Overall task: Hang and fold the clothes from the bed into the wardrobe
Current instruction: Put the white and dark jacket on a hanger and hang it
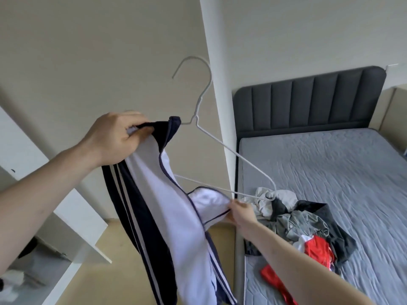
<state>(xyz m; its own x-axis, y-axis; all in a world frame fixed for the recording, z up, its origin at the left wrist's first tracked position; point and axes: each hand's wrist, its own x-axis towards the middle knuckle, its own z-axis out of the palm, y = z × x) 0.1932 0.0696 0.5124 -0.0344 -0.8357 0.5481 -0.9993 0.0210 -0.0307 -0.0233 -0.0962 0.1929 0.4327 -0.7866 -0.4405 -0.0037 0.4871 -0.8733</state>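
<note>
Left hand (114, 137) pinches navy jacket (163, 208) at its collar, right hand (241, 213) pinches the other front edge, white wire hanger (222, 146) partly inside it, clothes pile (301, 225) on bed (343, 164)

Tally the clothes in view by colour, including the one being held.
Navy zip jacket with white stripes and white lining, held by left hand and right hand: 1
Light grey crumpled garment: 1
Dark grey buttoned shirt: 1
Red garments: 2
Total: 5, as far as the heap shows.
</note>
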